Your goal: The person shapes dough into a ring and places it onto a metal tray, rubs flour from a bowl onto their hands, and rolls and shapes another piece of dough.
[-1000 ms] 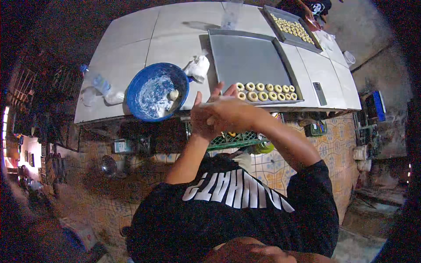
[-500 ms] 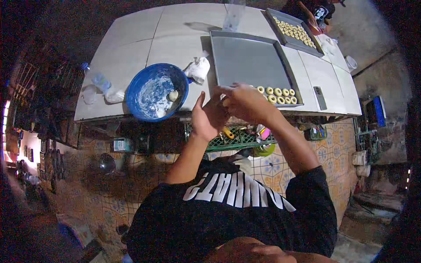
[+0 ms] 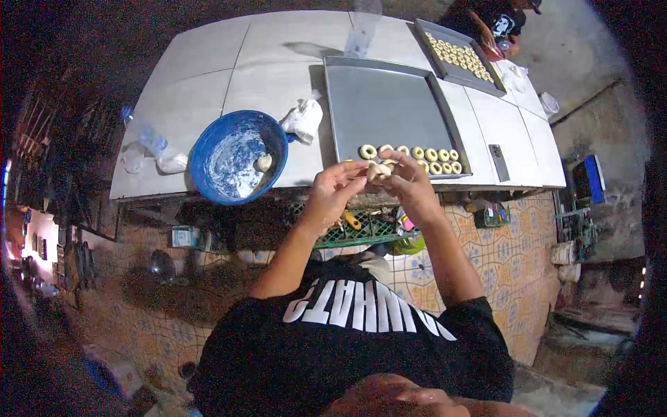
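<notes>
Between my two hands, at the near edge of the metal tray (image 3: 381,104), is a small pale piece of dough (image 3: 379,169). The fingers of my left hand (image 3: 329,198) pinch it from the left, and my right hand (image 3: 411,187) grips it from the right. Its exact shape is partly covered by my fingers. Pale dough rings (image 3: 431,154) sit in rows along the tray's near side, partly behind my right hand. To the left stands a blue basin (image 3: 201,167) dusted with white flour, with a lump of dough (image 3: 264,162) inside.
A white bag (image 3: 303,121) lies between basin and tray. Farther right, a second tray (image 3: 486,85) holds many rings, with another person (image 3: 490,31) beside it. A phone (image 3: 498,162) lies right of the near tray. Under the table is a green crate (image 3: 347,238).
My hands have parted from their overlapping position, and the dough now shows between my fingertips. My right hand has come down off the tray's corner, uncovering more rings.
</notes>
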A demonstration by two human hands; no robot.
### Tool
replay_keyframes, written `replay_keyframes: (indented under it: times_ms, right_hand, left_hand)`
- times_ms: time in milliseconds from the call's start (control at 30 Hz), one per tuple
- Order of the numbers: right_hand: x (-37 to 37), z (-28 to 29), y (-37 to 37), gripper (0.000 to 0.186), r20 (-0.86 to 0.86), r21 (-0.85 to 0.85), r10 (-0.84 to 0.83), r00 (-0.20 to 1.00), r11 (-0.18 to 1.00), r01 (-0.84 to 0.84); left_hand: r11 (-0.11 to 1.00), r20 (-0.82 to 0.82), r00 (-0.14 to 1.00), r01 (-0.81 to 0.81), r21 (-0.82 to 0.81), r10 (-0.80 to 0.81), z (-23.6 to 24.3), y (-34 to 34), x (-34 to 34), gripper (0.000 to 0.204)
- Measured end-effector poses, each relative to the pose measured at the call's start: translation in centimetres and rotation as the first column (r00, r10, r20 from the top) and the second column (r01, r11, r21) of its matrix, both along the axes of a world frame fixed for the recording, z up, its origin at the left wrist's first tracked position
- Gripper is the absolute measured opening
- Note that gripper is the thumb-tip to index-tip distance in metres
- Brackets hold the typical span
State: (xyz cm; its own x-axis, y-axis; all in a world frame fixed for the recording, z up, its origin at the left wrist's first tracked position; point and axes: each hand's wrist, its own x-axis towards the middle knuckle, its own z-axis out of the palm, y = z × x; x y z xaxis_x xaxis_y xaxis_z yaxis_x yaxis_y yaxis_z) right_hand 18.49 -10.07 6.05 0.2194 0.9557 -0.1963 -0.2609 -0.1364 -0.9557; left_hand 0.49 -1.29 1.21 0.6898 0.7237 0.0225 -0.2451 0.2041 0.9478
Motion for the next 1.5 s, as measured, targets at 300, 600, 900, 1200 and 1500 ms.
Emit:
replay_keyframes:
  times_ms: [300, 600, 900, 1200, 1500]
  right_hand:
    - [-1.4, -1.1, -0.3, 0.033, -0.260, 0.095, -0.089, 0.961, 0.989, 0.117]
    - [-5.5, -1.2, 0.2, 0.031, -0.523, 0.154, -0.136, 0.841, 0.956, 0.250]
    - [-5.6, -2.3, 0.1, 0.049, -0.517, 0.215, -0.069, 0.853, 0.954, 0.207]
    - [-6.0, -2.3, 0.3, 0.053, -0.376, 0.263, -0.137, 0.916, 0.932, 0.248]
    - [-6.1, -1.2, -0.5, 0.050, -0.030, 0.280, -0.216, 0.976, 0.935, 0.216]
  left_hand:
    - [0.981, 0.067, 0.990, -0.134, 0.143, 0.126, 0.6, -0.2, 0.3, 0.040]
    - [0.971, 0.056, 0.990, -0.139, 0.193, 0.130, 1.7, -0.1, -1.1, 0.053]
    - [0.935, 0.148, 0.965, -0.248, 0.254, 0.216, 0.7, 0.1, -1.3, 0.047]
    - [0.945, 0.141, 0.972, -0.217, 0.244, 0.187, 0.9, -0.4, -1.7, 0.048]
    - [0.760, 0.056, 0.964, -0.241, 0.604, 0.261, 0.8, -0.5, -1.9, 0.069]
